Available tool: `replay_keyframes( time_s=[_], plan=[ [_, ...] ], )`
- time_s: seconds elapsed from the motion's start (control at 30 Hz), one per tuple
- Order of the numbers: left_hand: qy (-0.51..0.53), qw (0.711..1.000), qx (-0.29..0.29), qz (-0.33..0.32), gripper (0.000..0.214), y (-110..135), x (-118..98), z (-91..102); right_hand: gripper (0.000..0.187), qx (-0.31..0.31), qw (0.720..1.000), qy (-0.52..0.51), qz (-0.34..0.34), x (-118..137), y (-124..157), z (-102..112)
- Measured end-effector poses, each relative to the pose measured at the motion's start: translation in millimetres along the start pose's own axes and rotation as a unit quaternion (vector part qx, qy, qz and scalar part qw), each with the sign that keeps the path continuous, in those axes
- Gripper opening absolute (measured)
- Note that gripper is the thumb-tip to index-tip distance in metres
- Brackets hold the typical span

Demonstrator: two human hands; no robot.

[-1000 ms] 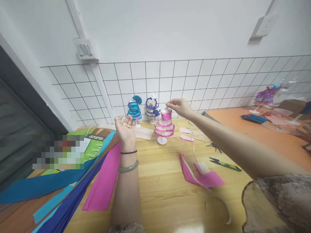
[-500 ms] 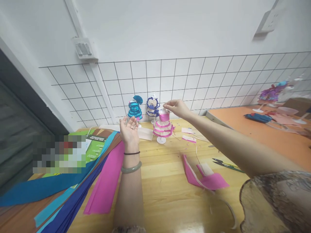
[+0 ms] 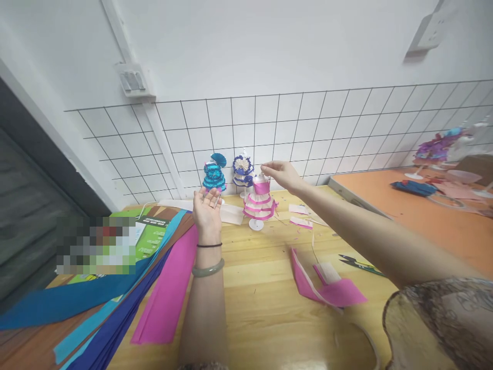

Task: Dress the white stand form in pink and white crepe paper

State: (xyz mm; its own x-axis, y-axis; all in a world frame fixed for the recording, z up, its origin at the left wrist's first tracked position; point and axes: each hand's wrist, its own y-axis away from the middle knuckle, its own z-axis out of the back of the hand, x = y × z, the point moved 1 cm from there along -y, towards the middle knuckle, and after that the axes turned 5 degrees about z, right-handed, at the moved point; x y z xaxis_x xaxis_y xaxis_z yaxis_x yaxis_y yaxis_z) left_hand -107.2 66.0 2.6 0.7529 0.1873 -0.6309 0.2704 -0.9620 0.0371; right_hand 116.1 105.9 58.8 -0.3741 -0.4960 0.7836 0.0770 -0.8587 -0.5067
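A small mannequin in a pink and white paper dress [image 3: 260, 201] stands on a white stand on the wooden table [image 3: 262, 288]. My right hand [image 3: 280, 173] pinches the top of this figure with thumb and fingers. My left hand [image 3: 207, 209] floats palm up to its left, fingers apart and holding nothing, with a black band and a green bangle on the wrist. Behind stand a teal paper-dress figure [image 3: 214, 174] and a blue and cream one [image 3: 242, 171], both against the wire grid on the wall.
Long crepe paper sheets in pink [image 3: 169, 288], blue and teal fan out at the left. Pink paper offcuts [image 3: 327, 285] and thread snips [image 3: 360, 264] lie at the right. An orange table [image 3: 416, 210] with more dressed figures [image 3: 433, 149] stands further right.
My left hand has drifted slightly right toward the pink figure. My right hand stays pinched on the figure's top; the figure has hardly moved.
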Motion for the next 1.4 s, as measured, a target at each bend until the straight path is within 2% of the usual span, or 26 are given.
replay_keyframes(
  time_s=[0.2, 0.3, 0.37, 0.5, 0.57, 0.63, 0.7, 0.77, 0.83, 0.87, 0.9, 0.93, 1.0, 1.03, 1.1, 1.13, 1.17, 1.2, 1.27, 1.33, 1.4],
  plan=[
    [-0.011, 1.000, -0.004, 0.009, 0.029, -0.3, 1.5, -0.5, 0.038, -0.009, 1.000, -0.024, 0.005, -1.6, 2.3, 2.7],
    [-0.018, 1.000, -0.009, 0.011, 0.028, -0.3, 2.7, -1.7, 0.045, -0.040, 0.998, -0.035, 0.014, -5.0, 9.8, 13.9],
    [-0.029, 1.000, -0.008, 0.003, 0.026, 0.1, 3.8, -2.5, 0.047, -0.053, 0.998, -0.017, 0.017, -8.5, 24.5, 26.9],
    [-0.063, 0.997, 0.016, -0.036, 0.026, 2.4, 7.0, -4.7, 0.045, -0.018, 0.998, 0.058, -0.034, -20.5, 82.0, 62.0],
    [-0.082, 0.995, 0.035, -0.055, 0.027, 4.3, 9.4, -7.2, 0.043, 0.037, 0.990, 0.105, -0.084, -29.8, 120.2, 79.9],
    [-0.112, 0.989, 0.051, -0.077, 0.027, 7.6, 12.5, -11.6, 0.037, 0.069, 0.981, 0.151, -0.104, -38.6, 160.4, 95.2],
    [-0.166, 0.977, 0.074, -0.109, 0.024, 13.5, 16.4, -18.2, 0.032, 0.098, 0.972, 0.175, -0.121, -44.8, 199.6, 104.8],
    [-0.250, 0.952, 0.118, -0.129, 0.020, 23.5, 22.3, -26.1, 0.030, 0.114, 0.967, 0.184, -0.133, -46.3, 235.2, 107.9],
    [-0.347, 0.906, 0.208, -0.125, 0.017, 37.6, 32.2, -33.7, 0.027, 0.150, 0.965, 0.178, -0.120, -43.2, 264.9, 105.0],
    [-0.392, 0.871, 0.270, -0.119, 0.015, 46.0, 39.3, -36.8, 0.026, 0.169, 0.964, 0.174, -0.109, -40.6, 276.9, 102.2],
    [-0.428, 0.827, 0.344, -0.122, 0.014, 55.1, 47.8, -39.2, 0.027, 0.182, 0.962, 0.176, -0.099, -37.8, 287.0, 99.1],
    [-0.462, 0.767, 0.423, -0.138, 0.014, 64.6, 57.9, -40.8, 0.027, 0.185, 0.962, 0.183, -0.086, -34.9, 294.9, 96.1],
    [-0.491, 0.657, 0.535, -0.201, 0.021, 82.8, 81.0, -41.1, 0.025, 0.182, 0.959, 0.211, -0.058, -29.9, 304.6, 90.4],
    [-0.503, 0.612, 0.572, -0.215, 0.024, 90.9, 93.9, -39.8, 0.025, 0.178, 0.956, 0.228, -0.042, -28.1, 306.7, 87.8],
    [-0.574, 0.504, 0.626, -0.157, 0.027, 104.7, 120.7, -34.7, 0.026, 0.177, 0.949, 0.259, -0.014, -26.0, 306.8, 82.2],
    [-0.626, 0.449, 0.627, -0.114, 0.030, 110.3, 132.4, -31.1, 0.027, 0.183, 0.945, 0.272, -0.001, -25.8, 305.6, 79.1],
    [-0.671, 0.409, 0.612, -0.092, 0.031, 115.1, 141.7, -27.7, 0.027, 0.191, 0.939, 0.284, 0.011, -26.3, 304.1, 75.5],
    [-0.701, 0.381, 0.596, -0.088, 0.028, 119.4, 148.3, -24.7, 0.027, 0.199, 0.934, 0.296, 0.021, -27.2, 302.6, 71.7],
    [-0.726, 0.357, 0.581, -0.091, 0.015, 126.3, 154.1, -20.3, 0.025, 0.204, 0.926, 0.316, 0.040, -29.8, 299.7, 64.2],
    [-0.722, 0.357, 0.585, -0.095, 0.010, 130.6, 151.8, -18.4, 0.021, 0.199, 0.922, 0.328, 0.053, -32.3, 296.8, 58.6],
    [-0.708, 0.377, 0.590, -0.094, 0.017, 132.0, 144.4, -18.7, 0.020, 0.193, 0.923, 0.328, 0.059, -33.6, 293.1, 56.7]
  ],
)
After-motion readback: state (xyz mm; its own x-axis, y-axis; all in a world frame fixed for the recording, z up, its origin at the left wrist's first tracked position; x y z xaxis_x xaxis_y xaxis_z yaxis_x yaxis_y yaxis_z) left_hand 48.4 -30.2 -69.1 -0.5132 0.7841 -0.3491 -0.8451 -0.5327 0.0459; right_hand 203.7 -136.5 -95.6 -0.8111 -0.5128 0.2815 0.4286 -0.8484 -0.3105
